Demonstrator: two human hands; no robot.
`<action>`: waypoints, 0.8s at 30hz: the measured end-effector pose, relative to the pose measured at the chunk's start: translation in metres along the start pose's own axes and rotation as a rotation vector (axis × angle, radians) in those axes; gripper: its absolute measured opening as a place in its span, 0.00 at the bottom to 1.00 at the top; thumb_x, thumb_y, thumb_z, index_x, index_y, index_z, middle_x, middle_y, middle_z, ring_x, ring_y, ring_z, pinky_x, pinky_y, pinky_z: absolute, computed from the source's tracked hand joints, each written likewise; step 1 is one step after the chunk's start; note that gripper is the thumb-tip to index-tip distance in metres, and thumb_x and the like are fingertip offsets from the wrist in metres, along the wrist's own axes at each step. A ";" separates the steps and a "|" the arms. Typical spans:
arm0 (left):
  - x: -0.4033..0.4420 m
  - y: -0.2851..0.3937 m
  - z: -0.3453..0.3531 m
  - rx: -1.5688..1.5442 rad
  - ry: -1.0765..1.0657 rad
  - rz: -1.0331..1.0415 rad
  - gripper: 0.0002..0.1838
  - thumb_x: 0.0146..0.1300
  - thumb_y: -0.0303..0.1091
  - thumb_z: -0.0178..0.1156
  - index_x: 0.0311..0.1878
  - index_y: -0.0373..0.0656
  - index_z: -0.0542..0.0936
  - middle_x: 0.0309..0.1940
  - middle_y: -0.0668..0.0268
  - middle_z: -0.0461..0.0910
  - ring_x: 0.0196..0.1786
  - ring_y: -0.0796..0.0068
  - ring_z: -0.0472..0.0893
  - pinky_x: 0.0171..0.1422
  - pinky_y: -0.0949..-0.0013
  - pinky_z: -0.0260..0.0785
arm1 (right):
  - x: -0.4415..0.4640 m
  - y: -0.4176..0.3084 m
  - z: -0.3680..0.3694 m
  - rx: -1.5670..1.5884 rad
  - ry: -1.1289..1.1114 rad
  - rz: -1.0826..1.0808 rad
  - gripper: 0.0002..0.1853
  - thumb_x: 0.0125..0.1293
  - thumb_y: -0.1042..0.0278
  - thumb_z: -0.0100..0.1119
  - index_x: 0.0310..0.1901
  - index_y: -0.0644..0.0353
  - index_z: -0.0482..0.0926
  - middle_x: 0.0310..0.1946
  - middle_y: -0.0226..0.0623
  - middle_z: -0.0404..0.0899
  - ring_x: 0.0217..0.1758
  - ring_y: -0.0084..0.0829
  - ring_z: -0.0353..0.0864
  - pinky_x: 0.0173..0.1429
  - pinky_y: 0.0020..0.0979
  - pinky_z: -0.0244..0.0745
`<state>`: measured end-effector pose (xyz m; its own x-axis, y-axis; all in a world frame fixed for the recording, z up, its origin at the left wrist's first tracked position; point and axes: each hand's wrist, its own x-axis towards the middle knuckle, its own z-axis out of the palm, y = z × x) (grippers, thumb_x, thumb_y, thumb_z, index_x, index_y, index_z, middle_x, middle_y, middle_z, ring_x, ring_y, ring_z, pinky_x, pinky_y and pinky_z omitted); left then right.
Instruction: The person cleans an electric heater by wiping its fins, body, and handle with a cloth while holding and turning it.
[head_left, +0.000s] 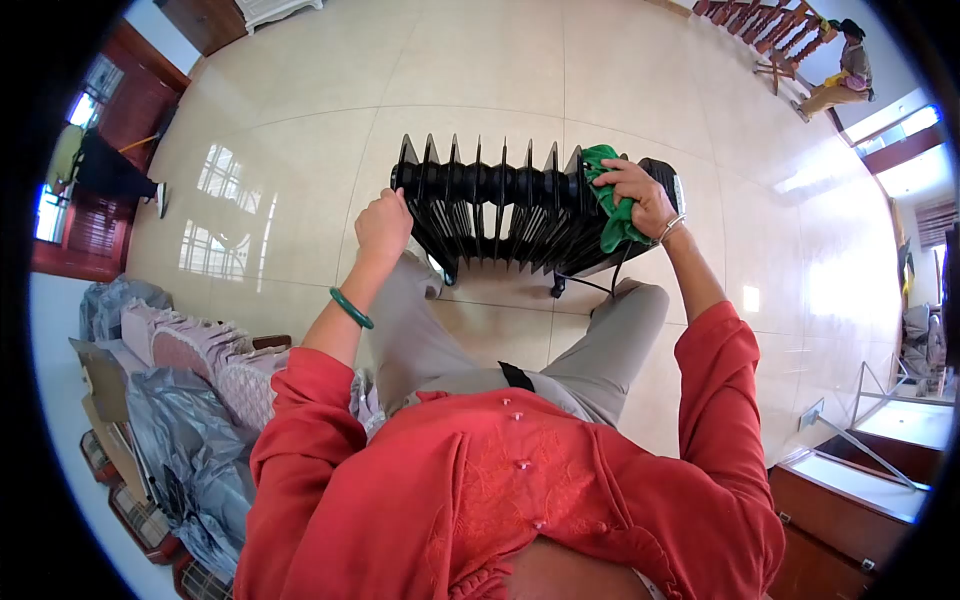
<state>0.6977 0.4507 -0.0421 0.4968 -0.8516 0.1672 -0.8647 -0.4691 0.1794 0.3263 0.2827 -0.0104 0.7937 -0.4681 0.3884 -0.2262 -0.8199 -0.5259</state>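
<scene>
A black finned radiator (pixel 480 185) stands on the floor between my knees. My left hand (pixel 383 228) has its fingers curled at the radiator's left end, against the outermost fin. At the right end my right hand (pixel 637 195) presses a green cloth (pixel 622 228) against the last fins, beside the black end housing (pixel 664 178). Part of the cloth hangs down over the radiator's side. A black cord (pixel 597 284) loops below that end, near my right knee.
A sofa with pink covers (pixel 190 345) and grey plastic sheeting (pixel 190 440) lie at left. Red-brown drawers (pixel 830 510) stand at lower right. One person (pixel 845 75) is at upper right, another (pixel 105 168) by the left doorway. Wooden railings (pixel 765 25) rise at the back right.
</scene>
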 end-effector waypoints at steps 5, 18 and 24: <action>-0.008 -0.003 -0.002 -0.058 -0.051 -0.056 0.21 0.70 0.42 0.44 0.32 0.35 0.78 0.25 0.46 0.80 0.30 0.46 0.82 0.36 0.50 0.74 | -0.007 -0.002 0.007 -0.033 0.067 0.002 0.13 0.38 0.89 0.39 0.24 0.66 0.73 0.46 0.38 0.81 0.62 0.44 0.71 0.66 0.39 0.66; 0.013 -0.033 -0.056 -0.285 -0.279 -0.113 0.32 0.67 0.57 0.39 0.36 0.36 0.81 0.38 0.48 0.81 0.46 0.46 0.79 0.51 0.51 0.69 | 0.021 -0.045 0.035 0.806 0.921 0.599 0.22 0.52 0.82 0.39 0.47 0.67 0.79 0.43 0.41 0.80 0.48 0.33 0.77 0.57 0.29 0.72; 0.062 -0.037 0.007 -0.983 -0.216 -0.118 0.31 0.67 0.58 0.43 0.42 0.35 0.78 0.39 0.53 0.80 0.44 0.56 0.77 0.50 0.60 0.67 | 0.118 -0.130 0.073 0.492 0.636 0.257 0.24 0.48 0.85 0.42 0.48 0.63 0.77 0.54 0.42 0.75 0.60 0.39 0.72 0.66 0.36 0.65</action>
<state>0.7599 0.4134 -0.0454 0.4665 -0.8821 -0.0649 -0.3182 -0.2358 0.9182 0.4903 0.3582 0.0486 0.2483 -0.8380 0.4860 0.0323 -0.4943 -0.8687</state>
